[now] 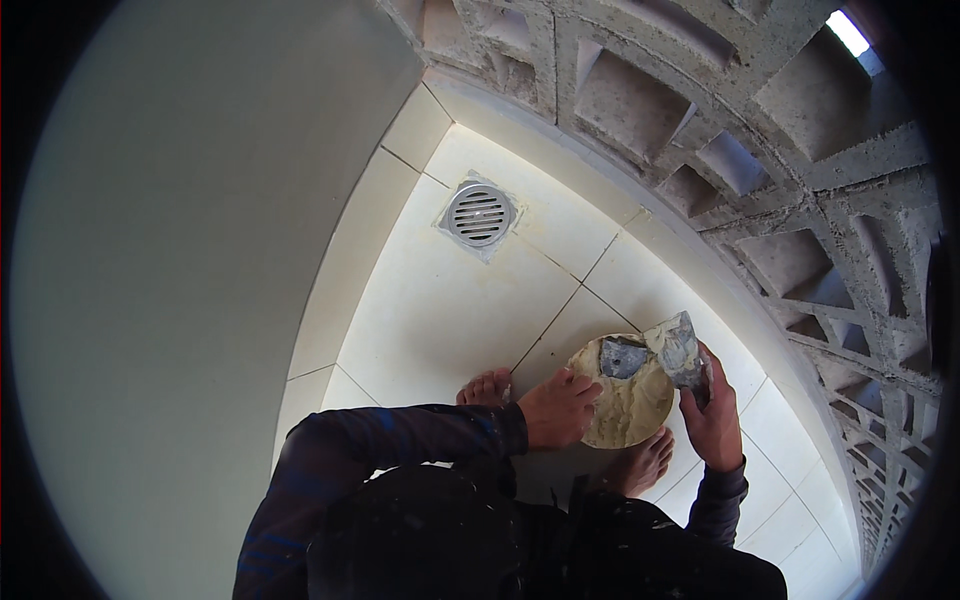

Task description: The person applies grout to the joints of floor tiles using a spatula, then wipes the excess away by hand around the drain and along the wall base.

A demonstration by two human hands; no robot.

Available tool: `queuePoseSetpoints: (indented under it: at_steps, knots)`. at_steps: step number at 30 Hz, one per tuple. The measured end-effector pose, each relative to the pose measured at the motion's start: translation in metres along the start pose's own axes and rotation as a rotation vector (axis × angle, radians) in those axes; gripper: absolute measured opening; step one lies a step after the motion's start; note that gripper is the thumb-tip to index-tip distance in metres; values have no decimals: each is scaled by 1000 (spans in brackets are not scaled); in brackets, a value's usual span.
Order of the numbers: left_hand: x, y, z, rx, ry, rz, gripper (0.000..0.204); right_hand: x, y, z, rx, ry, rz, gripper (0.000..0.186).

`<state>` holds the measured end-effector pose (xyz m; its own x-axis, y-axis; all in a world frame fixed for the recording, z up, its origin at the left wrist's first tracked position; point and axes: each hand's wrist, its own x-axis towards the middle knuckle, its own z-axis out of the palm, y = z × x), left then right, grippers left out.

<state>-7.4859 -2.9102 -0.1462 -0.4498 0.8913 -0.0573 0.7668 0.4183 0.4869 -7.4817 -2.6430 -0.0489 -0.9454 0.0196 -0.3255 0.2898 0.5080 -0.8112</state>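
Note:
A round tub (664,418) of cream-coloured, lumpy paste (630,408) is in front of me, between my bare feet. My left hand (562,408) is closed at the tub's left rim, its fingers curled against the edge. Partly sunk in the paste is a small grey flat piece (622,358), smeared along its edges. In my right hand (714,412) I grip a grey flat scraper blade (677,350), tilted up over the tub's right rim and coated with paste. The thumb and fingers are on its lower end; any handle is hidden.
Light floor tiles (400,320) with dark joints surround me. A round slotted metal drain (480,214) sits in the floor ahead, with paste smears around it. A plain wall (200,250) rises on the left; a wall of pierced concrete blocks (720,150) curves along the right.

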Motion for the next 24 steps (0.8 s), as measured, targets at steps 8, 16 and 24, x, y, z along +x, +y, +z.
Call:
queuePoseSetpoints:
  at_steps: [8,16,24]
  knots:
    - [-8,-3,3,-126,-71,14,29,2,-10,6,29,-29,92,61]
    - [-2,-20,-3,-233,-96,-72,30,16,-7,15,4,-4,110,61]
    - [9,-28,1,-234,19,1,27,9,3,6,-51,38,173,62]
